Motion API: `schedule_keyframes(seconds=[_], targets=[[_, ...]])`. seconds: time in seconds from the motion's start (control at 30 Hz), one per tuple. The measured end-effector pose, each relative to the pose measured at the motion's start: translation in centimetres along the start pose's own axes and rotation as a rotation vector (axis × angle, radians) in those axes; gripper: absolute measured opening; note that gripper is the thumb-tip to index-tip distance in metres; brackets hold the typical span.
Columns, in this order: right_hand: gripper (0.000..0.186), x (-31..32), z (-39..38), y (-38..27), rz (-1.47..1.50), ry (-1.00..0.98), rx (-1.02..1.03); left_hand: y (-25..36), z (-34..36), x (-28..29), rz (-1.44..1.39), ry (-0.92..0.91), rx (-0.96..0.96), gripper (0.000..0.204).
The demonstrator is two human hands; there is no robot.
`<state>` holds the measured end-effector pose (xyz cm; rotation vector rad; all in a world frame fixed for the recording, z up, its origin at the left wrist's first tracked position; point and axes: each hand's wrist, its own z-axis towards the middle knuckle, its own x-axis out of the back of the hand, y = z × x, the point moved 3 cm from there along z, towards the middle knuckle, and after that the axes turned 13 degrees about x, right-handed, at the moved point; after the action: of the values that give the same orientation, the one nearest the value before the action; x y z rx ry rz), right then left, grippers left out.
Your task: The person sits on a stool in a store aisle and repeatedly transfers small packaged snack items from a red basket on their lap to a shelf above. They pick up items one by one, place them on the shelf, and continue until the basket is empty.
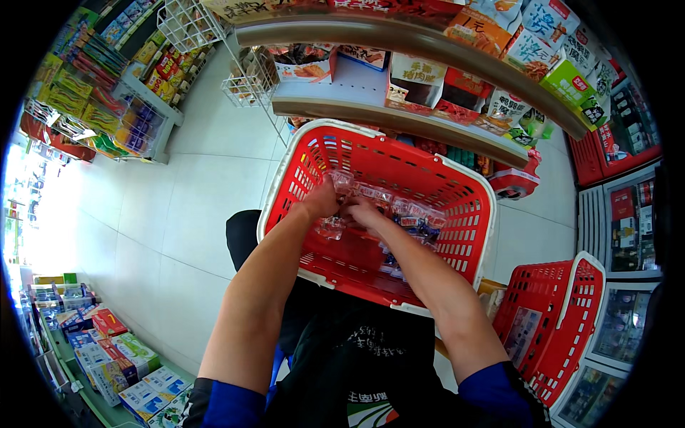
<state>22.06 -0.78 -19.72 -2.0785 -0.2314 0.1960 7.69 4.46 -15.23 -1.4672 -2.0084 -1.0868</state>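
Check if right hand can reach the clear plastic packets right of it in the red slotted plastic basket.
Likely yes: right hand is inside the basket beside those packets, nothing visible between.

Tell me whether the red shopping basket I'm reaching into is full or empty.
Partly filled: the red shopping basket holds clear-wrapped packets, while part of its red bottom shows uncovered.

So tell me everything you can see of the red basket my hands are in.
The red basket looks plastic, with a white rim and slotted side walls. It is roughly rectangular, open-topped and turned slightly, between the black clothing and the brown shelf edge. Clear-wrapped packets lie inside, leaving part of its floor bare. The left grip and right grip are inside it; what supports it is hidden.
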Motion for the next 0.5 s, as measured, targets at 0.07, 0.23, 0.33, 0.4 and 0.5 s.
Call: schedule_keyframes(seconds=[0.07,0.23,0.33,0.4,0.5], targets=[[0.015,0.5,-0.9,-0.8,0.094,0.001,0.008,-0.3,0.0,0.3,-0.182,0.095,-0.029,0.077],[0.013,4.4,-5.6,-7.2,0.300,-0.048,0.162,3.3,-4.2,4.2,-0.551,-0.057,-0.248,0.058],[0.015,5.6,-8.5,-10.6,0.374,-0.036,0.329,5.9,-9.1,5.8,-0.872,-0.114,-0.290,0.060],[0.013,5.4,-9.8,-12.8,0.396,-0.025,0.436,6.0,-10.5,5.1,-1.008,-0.147,-0.363,0.048],[0.011,5.7,-10.9,-14.3,0.402,0.007,0.549,6.0,-12.3,4.0,-1.069,-0.310,-0.398,0.023]])
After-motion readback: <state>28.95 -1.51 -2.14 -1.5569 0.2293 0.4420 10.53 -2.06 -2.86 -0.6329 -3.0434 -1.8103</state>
